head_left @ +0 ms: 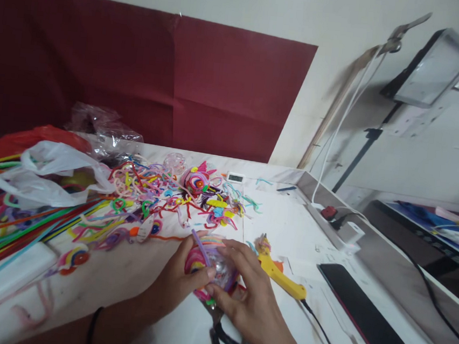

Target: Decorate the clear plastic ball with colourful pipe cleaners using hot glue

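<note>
Between my two hands is a rounded pipe-cleaner craft piece [221,262] with pink, orange and purple fuzzy strips around a clear, shiny middle. My left hand [181,278] grips its left side, thumb laid across the front. A purple pipe cleaner [201,247] stands up slantwise by that thumb. On the right side my right hand [248,287] holds the piece, fingers over the top and thumb below. Just beneath lies a pair of black-handled pliers or scissors [218,330], partly hidden by my right hand. The underside of the piece is hidden.
A yellow glue gun [284,277] with a cord lies right of my hands, near a long black object [369,320]. Loose pipe cleaners [150,186] and a finished fish-like piece [196,182] crowd the back. A white plastic bag [57,171] sits at left.
</note>
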`<state>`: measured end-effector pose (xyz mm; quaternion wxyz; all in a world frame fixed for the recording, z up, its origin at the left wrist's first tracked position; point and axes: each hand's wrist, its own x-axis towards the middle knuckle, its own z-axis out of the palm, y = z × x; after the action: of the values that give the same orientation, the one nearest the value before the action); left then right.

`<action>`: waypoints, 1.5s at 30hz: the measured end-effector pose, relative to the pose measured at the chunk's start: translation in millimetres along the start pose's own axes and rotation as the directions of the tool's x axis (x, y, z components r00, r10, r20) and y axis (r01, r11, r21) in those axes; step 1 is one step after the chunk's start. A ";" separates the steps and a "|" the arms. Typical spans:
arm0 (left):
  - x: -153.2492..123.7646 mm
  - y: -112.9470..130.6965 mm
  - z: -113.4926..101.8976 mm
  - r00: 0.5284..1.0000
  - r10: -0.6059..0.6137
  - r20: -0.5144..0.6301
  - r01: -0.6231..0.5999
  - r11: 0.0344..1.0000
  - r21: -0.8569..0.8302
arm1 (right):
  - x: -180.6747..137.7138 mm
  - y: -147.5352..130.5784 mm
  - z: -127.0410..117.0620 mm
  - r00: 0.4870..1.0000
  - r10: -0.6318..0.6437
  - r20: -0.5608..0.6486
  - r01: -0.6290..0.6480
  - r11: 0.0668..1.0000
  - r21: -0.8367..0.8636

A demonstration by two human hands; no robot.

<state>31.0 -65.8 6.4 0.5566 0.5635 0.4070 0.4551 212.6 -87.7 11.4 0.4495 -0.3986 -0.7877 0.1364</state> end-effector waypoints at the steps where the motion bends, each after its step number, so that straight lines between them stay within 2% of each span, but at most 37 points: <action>1: -0.3 -0.7 0.4 1.000 -0.006 -0.012 0.006 1.000 -0.002 | -0.2 0.1 0.9 1.000 -0.010 -0.005 0.010 1.000 -0.005; 5: -1.5 -2.9 1.4 0.999 -0.032 -0.033 0.030 0.998 -0.052 | -1.2 -1.8 4.0 1.000 -0.007 -0.002 0.007 1.000 -0.019; 8: -2.4 -4.5 1.2 0.998 -0.036 -0.044 0.033 0.996 -0.081 | -2.3 -4.7 -3.0 1.000 0.018 0.025 -0.018 1.000 -0.002; 11: -2.7 -5.5 0.7 0.997 -0.053 -0.048 0.050 0.997 -0.063 | -5.2 -3.4 -28.5 0.997 0.082 -0.008 -0.082 0.997 -0.014; 14: -1.7 -5.5 0.4 0.995 -0.053 -0.087 0.052 0.999 -0.012 | -13.5 5.8 -66.4 0.988 0.132 -0.079 -0.141 0.982 -0.127; 18: 1.3 -7.2 -1.8 0.995 -0.051 -0.084 0.051 0.999 -0.005 | -31.2 24.7 -101.5 0.953 0.292 0.076 -0.239 0.884 -0.401; 21: 3.1 -9.5 -4.5 0.997 -0.055 -0.058 0.057 0.998 0.020 | -39.0 37.6 -101.5 0.907 0.389 0.161 -0.241 0.793 -0.559; 26: 2.4 -10.2 -5.1 0.998 -0.035 -0.054 0.037 0.999 0.028 | -31.9 49.5 -76.3 0.779 0.572 0.257 -0.197 0.613 -0.765; 28: 1.3 -9.8 -4.6 0.998 -0.036 -0.048 0.036 0.999 0.003 | -25.8 52.0 -68.1 0.755 0.601 0.261 -0.182 0.574 -0.798; 32: -1.2 -9.5 -5.1 0.999 -0.051 0.007 0.051 0.998 -0.045 | -17.9 58.8 -60.9 0.750 0.603 0.272 -0.178 0.580 -0.795; 34: -2.5 -9.6 -5.5 0.997 -0.068 0.037 0.071 0.995 -0.074 | -18.2 64.1 -63.3 0.764 0.594 0.252 -0.192 0.583 -0.789; 35: -3.1 -9.7 -5.5 0.996 -0.073 0.049 0.077 0.993 -0.088 | -19.5 66.8 -66.7 0.783 0.577 0.231 -0.205 0.591 -0.780; 37: -4.0 -9.7 -5.1 0.996 -0.067 0.062 0.074 0.990 -0.118 | -23.5 70.4 -78.3 0.868 0.485 0.108 -0.276 0.652 -0.706; 39: -4.7 -9.7 -4.2 0.996 -0.058 0.065 0.068 0.986 -0.155 | -28.6 68.6 -94.5 0.929 0.371 0.018 -0.302 0.783 -0.544; 40: -4.9 -9.7 -3.9 0.996 -0.059 0.068 0.070 0.983 -0.172 | -31.4 64.8 -103.0 0.922 0.386 -0.014 -0.350 0.819 -0.454; 41: -5.0 -9.9 -3.6 0.995 -0.063 0.072 0.075 0.980 -0.186 | -34.4 59.1 -110.8 0.892 0.447 -0.060 -0.437 0.823 -0.364; 43: -5.2 -10.7 -3.4 0.995 -0.069 0.079 0.083 0.977 -0.195 | -40.9 42.9 -121.9 0.837 0.548 -0.012 -0.543 0.827 -0.146; 45: -5.4 -12.1 -3.5 0.995 -0.064 0.081 0.078 0.977 -0.197 | -47.2 24.3 -124.7 0.788 0.614 0.048 -0.609 0.789 -0.088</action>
<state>26.9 -69.5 -6.1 0.6408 0.5064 0.3583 0.4523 339.9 -125.3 38.8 0.3381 -0.6416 -0.6366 0.2622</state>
